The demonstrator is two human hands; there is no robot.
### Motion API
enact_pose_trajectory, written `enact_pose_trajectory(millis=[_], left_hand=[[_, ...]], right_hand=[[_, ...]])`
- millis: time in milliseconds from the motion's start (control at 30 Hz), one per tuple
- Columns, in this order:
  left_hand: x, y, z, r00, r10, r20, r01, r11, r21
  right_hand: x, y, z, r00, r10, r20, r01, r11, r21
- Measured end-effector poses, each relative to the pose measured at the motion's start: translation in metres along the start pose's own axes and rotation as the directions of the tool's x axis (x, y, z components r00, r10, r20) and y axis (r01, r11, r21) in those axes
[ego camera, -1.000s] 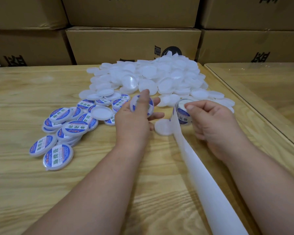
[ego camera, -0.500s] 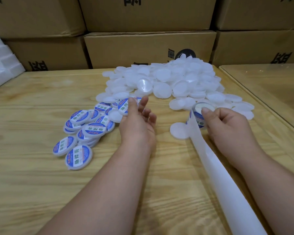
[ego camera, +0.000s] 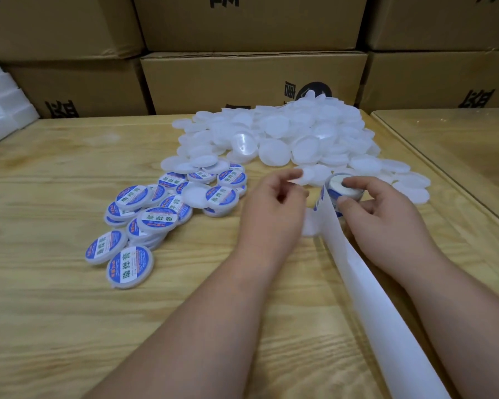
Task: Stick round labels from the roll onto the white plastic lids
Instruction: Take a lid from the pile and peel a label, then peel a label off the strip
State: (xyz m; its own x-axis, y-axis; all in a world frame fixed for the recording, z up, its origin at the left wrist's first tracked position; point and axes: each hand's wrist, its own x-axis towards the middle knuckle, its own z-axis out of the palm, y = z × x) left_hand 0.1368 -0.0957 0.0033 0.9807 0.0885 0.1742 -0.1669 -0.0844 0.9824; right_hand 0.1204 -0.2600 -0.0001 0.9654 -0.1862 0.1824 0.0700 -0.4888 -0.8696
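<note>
A heap of plain white lids (ego camera: 285,133) lies at the back middle of the wooden table (ego camera: 55,312). To its left is a cluster of lids with blue and white labels (ego camera: 156,217). My left hand (ego camera: 274,205) hovers between the cluster and the roll, fingers loosely curled and holding nothing. My right hand (ego camera: 383,217) grips the small label roll (ego camera: 340,188), index finger on its top. The white backing strip (ego camera: 369,283) trails from the roll toward the lower right. One plain lid (ego camera: 310,226) lies flat between my hands, partly hidden by the strip.
Stacked cardboard boxes (ego camera: 251,79) wall off the back of the table. White foam blocks (ego camera: 0,110) sit at the far left. A second, glass-topped table (ego camera: 458,145) adjoins on the right.
My left hand has let go of the labelled lid onto the labelled cluster and moved right toward the roll. My right hand stays on the roll. The camera has tilted slightly.
</note>
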Motion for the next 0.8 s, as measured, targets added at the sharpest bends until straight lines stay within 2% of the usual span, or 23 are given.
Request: enact_pose_trajectory(millis=[33, 100, 133, 200, 367, 433, 600, 800], left_hand=[[-0.003, -0.002, 0.004, 0.995, 0.054, 0.079, -0.069, 0.977, 0.203], [-0.007, -0.004, 0.006, 0.972, 0.073, 0.222, -0.186, 0.815, 0.548], [-0.008, -0.004, 0.006, 0.965, 0.052, 0.258, -0.209, 0.749, 0.629], [-0.009, -0.005, 0.005, 0.960, 0.011, 0.280, -0.208, 0.696, 0.687], [-0.007, -0.010, 0.007, 0.961, 0.042, 0.274, -0.238, 0.635, 0.735], [-0.006, -0.012, 0.007, 0.965, 0.059, 0.256, -0.229, 0.668, 0.708], [-0.003, -0.013, 0.005, 0.983, 0.098, 0.154, -0.162, 0.853, 0.495], [-0.001, -0.013, 0.005, 0.981, 0.124, 0.147, -0.178, 0.877, 0.447]], right_hand=[[0.001, 0.001, -0.001, 1.000, -0.001, -0.007, 0.001, 1.000, -0.031], [0.003, 0.002, -0.002, 0.999, -0.025, -0.043, 0.020, 0.994, -0.111], [0.004, 0.002, -0.003, 0.997, -0.045, -0.068, 0.034, 0.987, -0.159], [0.006, 0.002, -0.005, 0.989, -0.088, -0.119, 0.056, 0.967, -0.249], [0.007, 0.002, -0.008, 0.974, -0.156, -0.165, 0.073, 0.903, -0.424], [0.006, -0.001, -0.005, 0.973, -0.169, -0.156, 0.078, 0.881, -0.467], [0.002, -0.003, 0.000, 0.972, -0.207, -0.108, 0.141, 0.888, -0.439], [0.001, -0.003, -0.007, 0.977, -0.199, -0.072, 0.150, 0.892, -0.427]])
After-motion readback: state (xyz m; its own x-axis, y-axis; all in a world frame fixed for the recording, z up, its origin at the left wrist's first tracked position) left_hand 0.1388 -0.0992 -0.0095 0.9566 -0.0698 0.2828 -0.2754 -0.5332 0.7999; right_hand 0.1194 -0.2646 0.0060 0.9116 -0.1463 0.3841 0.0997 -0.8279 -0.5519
